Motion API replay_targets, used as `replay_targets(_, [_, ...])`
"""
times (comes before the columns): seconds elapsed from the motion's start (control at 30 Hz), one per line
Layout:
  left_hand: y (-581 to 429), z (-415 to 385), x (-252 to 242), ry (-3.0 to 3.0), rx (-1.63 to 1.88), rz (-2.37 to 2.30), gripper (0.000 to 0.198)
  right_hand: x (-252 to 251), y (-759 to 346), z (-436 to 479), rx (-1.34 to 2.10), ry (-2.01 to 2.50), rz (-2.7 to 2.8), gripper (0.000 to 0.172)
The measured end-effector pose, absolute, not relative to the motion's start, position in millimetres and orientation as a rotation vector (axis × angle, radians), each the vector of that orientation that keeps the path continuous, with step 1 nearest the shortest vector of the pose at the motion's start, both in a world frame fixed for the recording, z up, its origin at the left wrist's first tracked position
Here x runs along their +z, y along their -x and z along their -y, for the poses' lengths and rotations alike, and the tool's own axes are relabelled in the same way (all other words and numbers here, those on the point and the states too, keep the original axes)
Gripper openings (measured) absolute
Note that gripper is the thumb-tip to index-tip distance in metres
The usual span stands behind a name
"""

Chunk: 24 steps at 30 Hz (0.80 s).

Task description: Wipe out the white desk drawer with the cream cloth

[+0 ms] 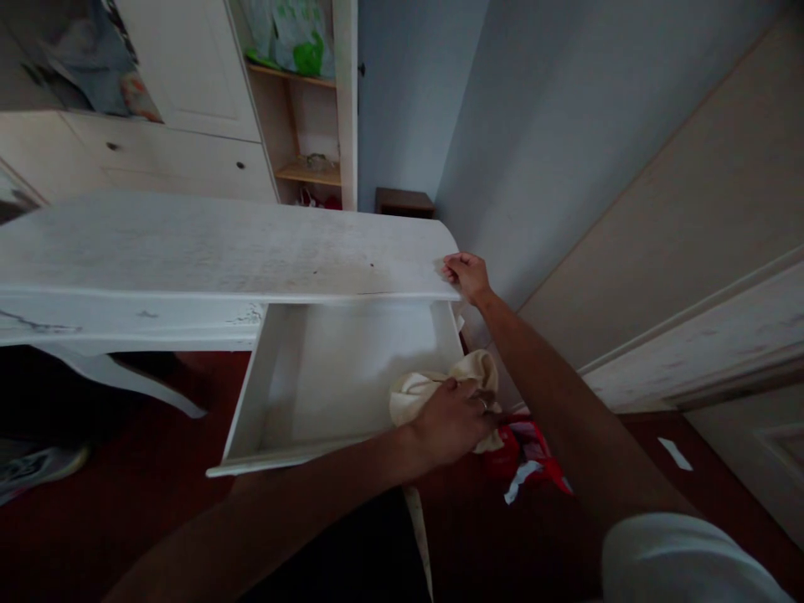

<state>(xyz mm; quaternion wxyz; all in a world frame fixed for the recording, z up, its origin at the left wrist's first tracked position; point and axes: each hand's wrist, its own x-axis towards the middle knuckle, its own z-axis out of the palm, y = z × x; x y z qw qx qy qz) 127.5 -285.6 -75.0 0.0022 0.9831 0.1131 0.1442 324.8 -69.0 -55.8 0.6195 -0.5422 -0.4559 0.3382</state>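
Note:
A white drawer stands pulled out from the white table; its inside looks bare. My left hand is closed around a crumpled cream cloth at the drawer's front right corner. Part of the cloth bunches up over the drawer's right side, and the fingers partly hide that corner. My right hand rests at the right end of the tabletop with its fingers curled together. Whether anything small is between those fingers cannot be made out.
Below the drawer's right side, a red bag with a white strip lies on the dark red floor. A white cabinet with open shelves stands behind the table. Walls close in at right. A shoe shows at lower left.

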Motion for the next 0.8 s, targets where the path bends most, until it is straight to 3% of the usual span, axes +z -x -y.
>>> replay_targets(0.13, [-117.9, 249.3, -87.8, -3.146, 0.420, -0.257, 0.031, -53.8, -325.5, 71.8, 0.785, 1.243, 1.074, 0.028])
replay_targets(0.4, [-64.6, 183.9, -93.8, -2.969, 0.254, -1.068, 0.032, -53.7, -325.1, 73.4, 0.755, 1.254, 1.062, 0.028])
replay_targets(0.63, [24.9, 154.5, -80.6, -2.742, 0.196, -1.406, 0.027, -55.6, -324.1, 72.4, 0.782, 1.227, 1.027, 0.023])
replay_targets(0.8, [56.1, 134.2, -63.0, -2.812, -0.040, -1.452, 0.028, -55.5, -319.2, 76.2, 0.687, 1.316, 1.107, 0.017])
